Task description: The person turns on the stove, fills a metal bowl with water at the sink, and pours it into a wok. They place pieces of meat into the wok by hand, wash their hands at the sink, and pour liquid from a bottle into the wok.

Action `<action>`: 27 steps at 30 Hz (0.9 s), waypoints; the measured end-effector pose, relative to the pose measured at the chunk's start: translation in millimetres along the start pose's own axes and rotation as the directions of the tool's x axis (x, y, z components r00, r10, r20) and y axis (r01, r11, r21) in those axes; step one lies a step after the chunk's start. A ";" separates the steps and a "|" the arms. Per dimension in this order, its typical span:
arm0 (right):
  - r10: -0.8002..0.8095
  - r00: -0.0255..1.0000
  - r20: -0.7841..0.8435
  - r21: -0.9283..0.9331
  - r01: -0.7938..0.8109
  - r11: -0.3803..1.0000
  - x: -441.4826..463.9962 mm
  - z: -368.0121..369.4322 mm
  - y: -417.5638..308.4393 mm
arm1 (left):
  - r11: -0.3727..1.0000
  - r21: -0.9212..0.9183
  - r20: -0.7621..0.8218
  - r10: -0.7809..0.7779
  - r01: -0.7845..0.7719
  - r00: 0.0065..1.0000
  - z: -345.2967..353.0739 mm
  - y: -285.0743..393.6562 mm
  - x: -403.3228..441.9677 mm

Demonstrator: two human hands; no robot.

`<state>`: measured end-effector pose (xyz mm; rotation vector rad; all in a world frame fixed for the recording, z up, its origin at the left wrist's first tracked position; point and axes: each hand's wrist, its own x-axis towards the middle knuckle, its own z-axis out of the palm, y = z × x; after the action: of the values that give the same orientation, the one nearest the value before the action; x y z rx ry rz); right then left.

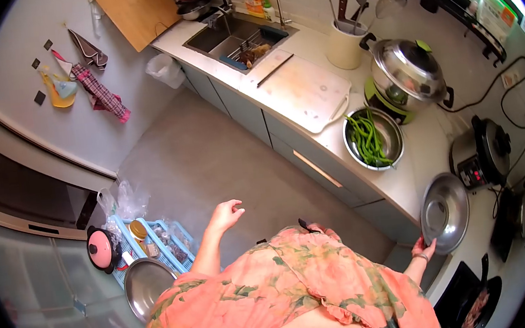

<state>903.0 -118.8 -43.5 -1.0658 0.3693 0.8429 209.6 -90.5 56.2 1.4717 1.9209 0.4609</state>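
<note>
My right hand (424, 249) grips the near rim of an empty steel bowl (445, 212), which is held tilted at the counter's right part. My left hand (226, 216) is raised over the floor with its fingers curled, and whether anything is in them is too small to tell. A second steel bowl (393, 140) with long green beans (367, 139) stands on the counter, beyond the bowl in my right hand. Next to it are a white cutting board (306, 95) and a steel pot (408, 72) with a lid on a green base.
The sink (233, 39) is at the back, beside the utensil holder (345, 48). A rice cooker (480, 152) and a pan (482, 307) with food are at the right. A blue basket rack (179, 253), a pink pot (100, 248) and another steel bowl (147, 288) are at the left.
</note>
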 end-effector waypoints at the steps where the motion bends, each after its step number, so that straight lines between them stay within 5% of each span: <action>1: -0.016 1.000 -0.013 -0.037 0.015 0.999 11.1 -3.7 -0.3 | 1.000 0.022 0.008 -0.009 0.008 1.000 -5.4 -3.3 10.7; 6: -0.098 0.993 -0.063 -0.100 0.091 0.991 19.5 1.6 4.7 | 1.000 0.016 0.006 -0.003 0.003 1.000 -27.2 -17.0 60.0; 8: -0.274 0.942 -0.195 -0.132 0.252 0.959 -5.6 21.4 16.2 | 0.999 -0.038 0.034 0.006 -0.005 0.999 -41.2 -19.2 78.8; 17: -0.518 0.854 -0.055 -0.153 0.506 0.849 -193.7 200.6 130.5 | 0.988 0.017 0.096 0.152 -0.154 0.984 -149.4 -95.2 191.7; 23: -0.254 0.930 0.268 -0.176 0.306 0.936 -266.3 322.6 267.3 | 0.971 0.084 0.093 0.215 -0.223 0.972 -248.3 -125.2 254.3; 27: -0.051 0.881 0.471 -0.288 0.208 0.935 -311.0 401.5 354.5 | 0.962 0.081 0.090 0.254 -0.261 0.963 -284.1 -138.9 295.1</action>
<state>386.4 179.8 122.5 -1.1444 -0.2550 1.0239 -127.0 179.4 85.9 1.7844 1.7164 0.4276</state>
